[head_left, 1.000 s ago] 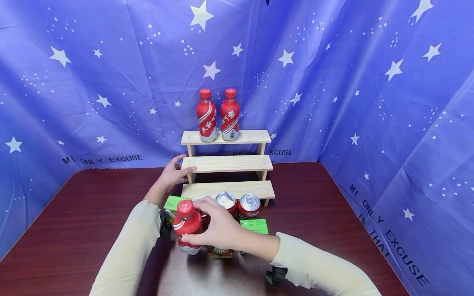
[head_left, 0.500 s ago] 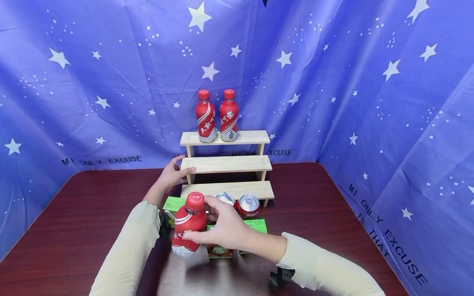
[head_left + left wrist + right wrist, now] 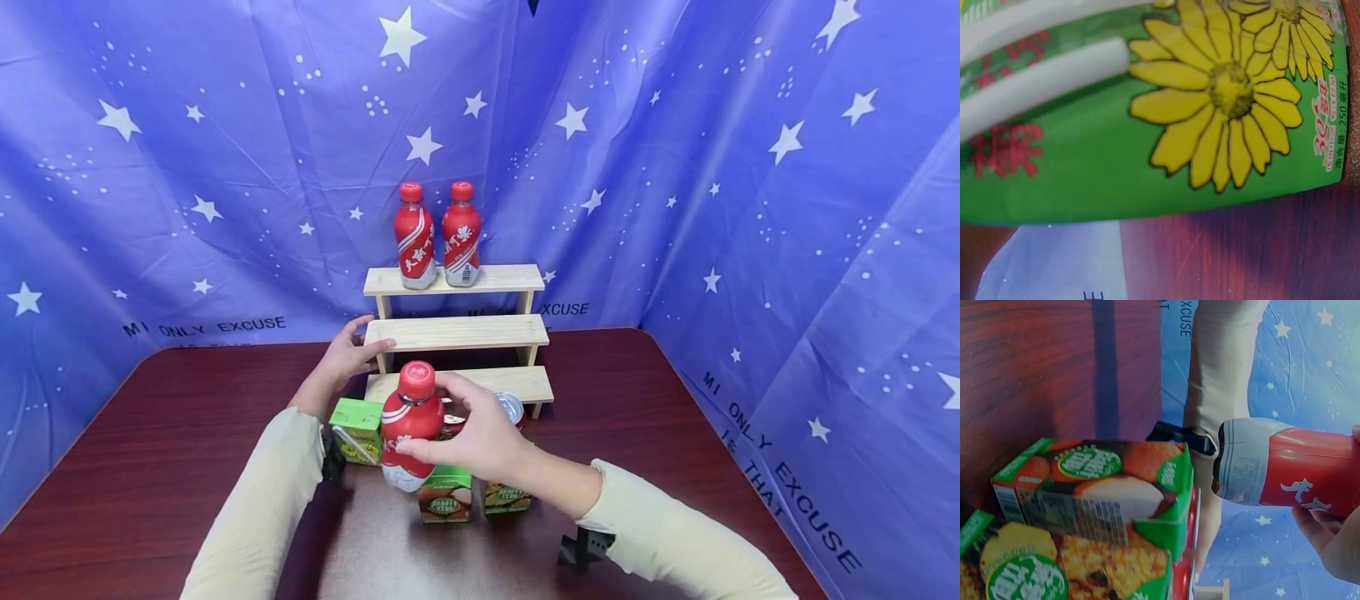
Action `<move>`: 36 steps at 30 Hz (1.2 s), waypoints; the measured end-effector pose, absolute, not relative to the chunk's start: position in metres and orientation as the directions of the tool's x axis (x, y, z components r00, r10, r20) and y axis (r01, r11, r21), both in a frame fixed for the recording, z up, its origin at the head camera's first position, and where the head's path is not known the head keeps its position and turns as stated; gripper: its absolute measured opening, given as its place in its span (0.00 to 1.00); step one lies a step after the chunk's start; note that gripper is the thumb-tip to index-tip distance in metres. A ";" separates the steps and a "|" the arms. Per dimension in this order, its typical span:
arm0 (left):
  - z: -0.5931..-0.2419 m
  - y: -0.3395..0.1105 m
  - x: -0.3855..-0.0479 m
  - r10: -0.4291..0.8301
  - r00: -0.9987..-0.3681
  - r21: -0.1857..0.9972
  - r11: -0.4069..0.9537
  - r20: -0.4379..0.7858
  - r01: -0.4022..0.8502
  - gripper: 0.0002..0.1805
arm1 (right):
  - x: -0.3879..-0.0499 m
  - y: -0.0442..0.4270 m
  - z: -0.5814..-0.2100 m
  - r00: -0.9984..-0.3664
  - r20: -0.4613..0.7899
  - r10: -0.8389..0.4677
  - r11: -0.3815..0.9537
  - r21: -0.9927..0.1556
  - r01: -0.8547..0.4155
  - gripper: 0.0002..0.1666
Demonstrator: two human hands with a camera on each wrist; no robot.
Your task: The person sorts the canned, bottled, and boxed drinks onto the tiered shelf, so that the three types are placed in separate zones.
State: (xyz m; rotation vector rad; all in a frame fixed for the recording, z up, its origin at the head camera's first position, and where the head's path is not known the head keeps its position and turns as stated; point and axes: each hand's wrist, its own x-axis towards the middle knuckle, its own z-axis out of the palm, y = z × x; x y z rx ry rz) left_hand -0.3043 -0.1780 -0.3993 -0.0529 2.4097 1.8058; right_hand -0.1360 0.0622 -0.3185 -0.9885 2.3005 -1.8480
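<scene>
In the head view my right hand [image 3: 487, 433] grips a red bottle [image 3: 411, 421] in the air, slightly tilted, above and in front of the drink cartons. The right wrist view shows the same bottle [image 3: 1297, 465] held clear of the table, with fingers [image 3: 1319, 537] round it. My left hand [image 3: 345, 354] holds the left end of the middle shelf [image 3: 465, 332] of a wooden three-step rack, thumb on top. Two red bottles, one on the left [image 3: 415, 242] and one beside it [image 3: 461, 237], stand upright on the top shelf [image 3: 502, 277].
A green carton [image 3: 358, 425] with a straw stands near my left wrist; its yellow flower [image 3: 1230, 90] fills much of the left wrist view. Two more cartons [image 3: 446, 500] [image 3: 506, 497] stand in front of the rack, with a can [image 3: 510, 406] behind.
The right hand has carried the bottle rightward and upward, uncovering the green carton at the left. My left hand stays on the rack.
</scene>
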 end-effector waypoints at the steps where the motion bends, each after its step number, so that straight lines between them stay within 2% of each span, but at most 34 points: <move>1: -0.399 -0.178 -0.304 0.049 -0.991 0.955 0.278 -0.125 -0.107 0.44 | -0.137 0.064 -0.317 -0.797 0.368 -0.479 0.092 -0.882 -0.462 0.35; 6: -0.399 -0.178 -0.306 0.048 -0.990 0.958 0.264 -0.129 -0.112 0.43 | -0.143 0.073 -0.312 -0.788 0.435 -0.437 0.106 -0.844 -0.525 0.35; 13: -0.400 -0.180 -0.306 0.058 -0.991 0.961 0.256 -0.123 -0.104 0.44 | -0.155 0.086 -0.306 -0.824 0.416 -0.385 0.170 -0.846 -0.506 0.34; 20: -0.400 -0.179 -0.305 0.081 -0.990 0.972 0.212 -0.116 -0.097 0.44 | -0.171 0.103 -0.299 -0.829 0.466 -0.308 0.257 -0.799 -0.544 0.32; 27: -0.399 -0.178 -0.305 0.088 -0.990 0.973 0.214 -0.111 -0.090 0.44 | -0.192 0.122 -0.290 -0.865 0.446 -0.230 0.249 -0.832 -0.495 0.34; 36: -0.401 -0.178 -0.306 0.080 -0.990 0.972 0.213 -0.117 -0.098 0.43 | -0.210 0.137 -0.281 -0.892 0.423 -0.159 0.340 -0.825 -0.451 0.35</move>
